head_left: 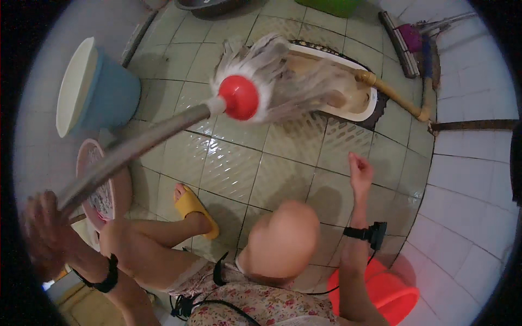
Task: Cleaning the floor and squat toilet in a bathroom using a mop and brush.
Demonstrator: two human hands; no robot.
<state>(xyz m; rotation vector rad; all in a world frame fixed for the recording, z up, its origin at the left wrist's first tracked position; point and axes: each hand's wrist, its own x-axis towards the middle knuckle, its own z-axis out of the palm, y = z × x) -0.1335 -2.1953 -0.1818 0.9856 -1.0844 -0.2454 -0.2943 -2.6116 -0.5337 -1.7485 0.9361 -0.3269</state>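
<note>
My left hand (pixel 46 233) is wrapped round the grey metal handle of a mop (pixel 157 138), near its end at the left edge. From there the handle slants up and away to a round red socket. White-grey mop strands (pixel 253 60) spread from it, some blurred by motion, over the near side of a squat toilet (pixel 348 111) set in the floor. My right hand (pixel 360 171) hangs with its fingers curled together over the tiles, apart from the mop; I see nothing in it.
On the left stand a blue bucket (pixel 111 89) with a pale basin in its mouth, and a pink tub (pixel 122 187). A yellow pipe (pixel 399 100) reaches over the toilet from the right wall. Behind it leans a squeegee mop (pixel 399 43). A red bucket (pixel 375 290) stands by my right arm.
</note>
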